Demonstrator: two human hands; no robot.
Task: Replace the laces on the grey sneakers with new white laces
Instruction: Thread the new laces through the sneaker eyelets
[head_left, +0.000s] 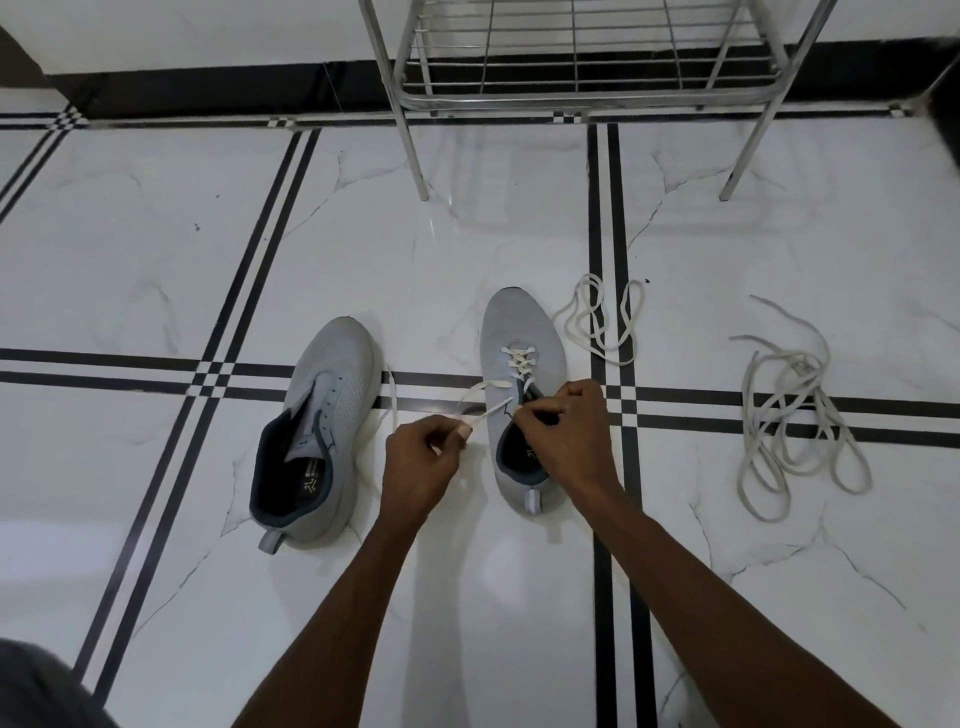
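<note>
On the shiny white tiled floor (467, 234), both hands pinch the soft, floppy white lace (493, 408) beside the half-laced grey mesh sneaker (522, 332): left hand (423, 462) near its stiff tip, right hand (569, 431) at the eyelets.

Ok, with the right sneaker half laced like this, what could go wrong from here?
1. The left hand pinches one end of the new white lace while the right hand works at the eyelets; an uneven pull may leave the ends mismatched on the right sneaker.
2. The greyer lace pile lies close to the spare white lace, so an old lace could be picked for the unlaced left sneaker.
</note>
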